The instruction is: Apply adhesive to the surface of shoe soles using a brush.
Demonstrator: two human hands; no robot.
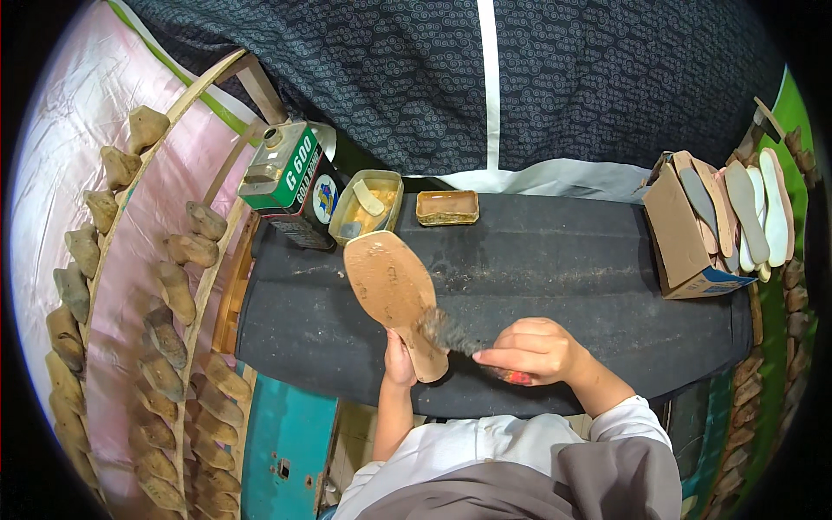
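"Grip status, both sides?"

"The left hand (399,362) is clamped on a flat tan sole (390,282) at its narrow part; the fingers behind it are hidden. The right hand (536,348) is closed around the handle of a brush (445,328) with a dark, crusted head."

"Position of the sole?"

"Apparently raised above the black-covered bench (563,260), broad end pointing to 11 o'clock, narrow end to 5. The brush head overlaps its edge at 4 o'clock; contact appears likely but cannot be confirmed from this angle."

"Handling properties?"

"By appearance: light, fairly stiff, with some flex probable at the narrow part; not fragile. Pale glints near the broad end may indicate a tacky or slippery face. Take hold by the edges at the narrow part; keep fingertips off the broad face."

"Pose?"

"The left forearm (394,425) rises from 6 o'clock, hand below the broad end. The right forearm (604,387) enters from 4 o'clock, back of the hand uppermost, brush head directed toward 10."

"Surroundings, with the sole as dial centre?"

"A tub (397,206) stands between 11 and 12 o'clock, near the broad end; a shallow tray (447,220) at 1; a metal can (290,186) at 11, beside the tub; a carton (680,227) of sole shapes (745,208) between 2 and 3, well apart; rows of shoe lasts (178,290) at 9."
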